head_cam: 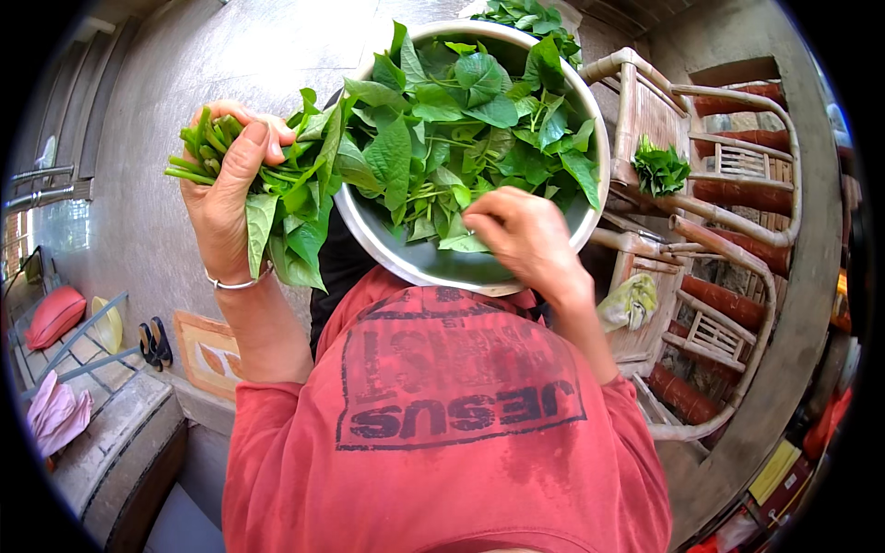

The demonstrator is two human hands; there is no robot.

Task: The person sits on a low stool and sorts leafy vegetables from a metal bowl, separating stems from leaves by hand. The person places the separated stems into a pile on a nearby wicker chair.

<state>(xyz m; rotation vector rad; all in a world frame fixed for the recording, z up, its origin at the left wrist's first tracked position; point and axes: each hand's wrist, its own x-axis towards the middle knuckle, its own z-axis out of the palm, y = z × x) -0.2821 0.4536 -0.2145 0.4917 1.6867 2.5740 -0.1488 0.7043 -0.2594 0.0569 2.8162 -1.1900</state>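
My left hand [234, 169] is closed around a bunch of leafy green stems [304, 235]. The cut ends poke out on the left of my fist, and broad leaves hang to the right and below. On my lap rests a round metal basin [404, 268] filled with loose green leaves [477, 138] on thin stalks. Over its near right side, my right hand [529, 235] has its fingertips pinched at a pale green leaf [462, 242]. The inner side of those fingers is hidden.
Two bamboo chairs [626, 145] stand to the right. One bears a small bundle of greens [660, 169], the other a crumpled yellowish cloth [630, 303]. More greens [536, 21] lie beyond the basin. At left are dark slippers [157, 342], a mat [207, 352] and a step edge [135, 442].
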